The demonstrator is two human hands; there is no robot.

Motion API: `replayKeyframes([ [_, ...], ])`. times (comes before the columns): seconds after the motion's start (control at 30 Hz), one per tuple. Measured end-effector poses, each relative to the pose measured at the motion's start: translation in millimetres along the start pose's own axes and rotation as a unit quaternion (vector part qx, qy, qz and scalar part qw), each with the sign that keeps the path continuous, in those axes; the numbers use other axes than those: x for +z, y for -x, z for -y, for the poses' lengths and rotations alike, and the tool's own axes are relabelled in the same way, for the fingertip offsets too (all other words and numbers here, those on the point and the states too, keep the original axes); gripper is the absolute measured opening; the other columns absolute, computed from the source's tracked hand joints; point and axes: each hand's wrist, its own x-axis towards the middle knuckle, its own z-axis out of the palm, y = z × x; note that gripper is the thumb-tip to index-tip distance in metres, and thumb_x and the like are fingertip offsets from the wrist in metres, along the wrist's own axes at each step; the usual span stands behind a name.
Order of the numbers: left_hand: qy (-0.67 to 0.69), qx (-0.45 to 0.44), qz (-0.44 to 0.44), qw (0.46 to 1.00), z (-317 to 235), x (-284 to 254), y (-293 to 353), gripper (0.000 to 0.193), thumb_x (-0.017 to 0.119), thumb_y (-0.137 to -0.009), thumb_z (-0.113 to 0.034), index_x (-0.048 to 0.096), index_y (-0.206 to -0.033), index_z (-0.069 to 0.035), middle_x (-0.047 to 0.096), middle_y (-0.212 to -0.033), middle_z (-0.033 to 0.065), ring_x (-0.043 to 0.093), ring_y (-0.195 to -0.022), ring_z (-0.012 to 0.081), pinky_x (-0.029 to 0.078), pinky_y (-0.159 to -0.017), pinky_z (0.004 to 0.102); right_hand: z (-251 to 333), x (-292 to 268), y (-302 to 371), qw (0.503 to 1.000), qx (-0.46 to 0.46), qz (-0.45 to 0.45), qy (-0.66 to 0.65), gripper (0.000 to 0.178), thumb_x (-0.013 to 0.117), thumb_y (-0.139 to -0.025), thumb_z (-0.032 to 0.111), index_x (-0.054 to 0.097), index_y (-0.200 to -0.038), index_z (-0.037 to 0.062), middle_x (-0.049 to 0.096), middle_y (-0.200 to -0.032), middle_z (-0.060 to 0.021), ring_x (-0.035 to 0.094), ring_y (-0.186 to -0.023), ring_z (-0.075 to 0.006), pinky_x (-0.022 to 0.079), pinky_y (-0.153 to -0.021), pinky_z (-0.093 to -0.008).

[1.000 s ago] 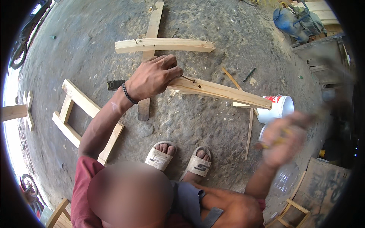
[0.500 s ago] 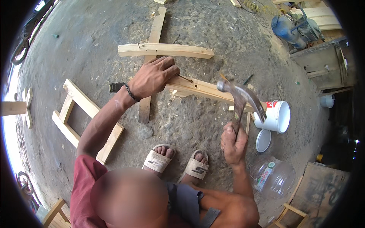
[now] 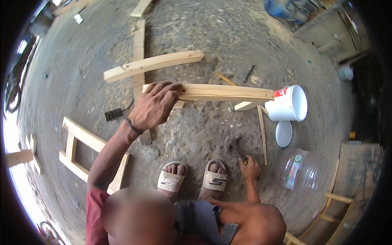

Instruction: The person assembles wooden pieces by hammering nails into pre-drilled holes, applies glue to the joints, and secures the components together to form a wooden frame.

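My left hand [image 3: 155, 107] is closed around the left end of a pale wooden beam [image 3: 228, 92], fingers over its top. The beam lies across the view, its right end by a white bucket [image 3: 288, 107]. Low at the right, my right hand [image 3: 250, 168] grips a hammer [image 3: 241, 154] by its handle, its dark head close to the floor and apart from the beam. Beyond my left hand, another wooden piece [image 3: 157, 65] lies across a long flat board [image 3: 139, 43]. A short wood block [image 3: 244, 105] shows under the beam's right part.
A ladder-like wooden frame [image 3: 92, 139] lies at the left, near a black boxy object [image 3: 113, 114]. Right of my feet are a white lid [image 3: 283, 134] and a large clear plastic bottle [image 3: 300, 169]. Beyond the beam lie a yellow stick [image 3: 226, 79] and a dark slim tool [image 3: 248, 73].
My right hand has lowered the hammer from above the beam to near the floor. The beam has turned nearer level, with my left hand still on its left end. The view has shifted.
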Motion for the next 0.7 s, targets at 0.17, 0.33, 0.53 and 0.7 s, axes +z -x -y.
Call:
replayKeyframes([
  [0.17,-0.019,-0.062,-0.007,0.998,-8.6,-0.7,-26.4,0.011,0.058,-0.090,-0.008,0.052,-0.095,-0.001,0.062,-0.096,0.0179,0.061,-0.091,0.0363,0.046,-0.081,0.0445,20.9,-15.2,-21.6,0.993,0.015,0.021,-0.114,0.043,0.076,-0.085,0.035,0.068,-0.109,0.0005,0.067,-0.109,-0.0209,0.066,-0.101,-0.0341,0.053,-0.082,-0.0422],
  [0.33,-0.008,-0.107,0.091,0.990,-14.1,2.6,-35.4,0.019,0.055,-0.094,-0.014,0.046,-0.084,-0.001,0.055,-0.073,0.0172,0.058,-0.072,0.0395,0.046,-0.068,0.0473,104.3,-11.8,-88.3,0.724,0.085,0.130,-0.672,0.065,0.066,-0.095,0.043,0.044,-0.140,0.0014,0.056,-0.132,-0.0143,0.054,-0.124,-0.0264,0.048,-0.097,-0.0371],
  [0.53,0.076,-0.089,0.166,0.979,-17.9,0.3,-15.9,0.039,0.056,-0.100,-0.037,0.041,-0.084,-0.005,0.050,-0.064,0.0168,0.056,-0.059,0.0357,0.046,-0.056,0.0450,186.3,-28.0,-104.8,0.368,0.081,0.203,-0.904,0.068,0.065,-0.095,0.046,0.031,-0.148,0.0202,0.046,-0.141,-0.0075,0.050,-0.127,-0.0228,0.049,-0.099,-0.0419],
  [0.7,0.047,-0.040,0.152,0.986,-59.1,8.3,19.6,0.048,0.071,-0.088,-0.043,0.049,-0.097,-0.002,0.060,-0.088,0.0134,0.061,-0.079,0.0297,0.051,-0.077,0.0414,191.7,-47.6,-84.1,0.408,0.167,0.157,-0.884,0.056,0.073,-0.091,0.033,0.043,-0.136,0.0159,0.054,-0.127,-0.0050,0.056,-0.115,-0.0182,0.054,-0.089,-0.0374],
])
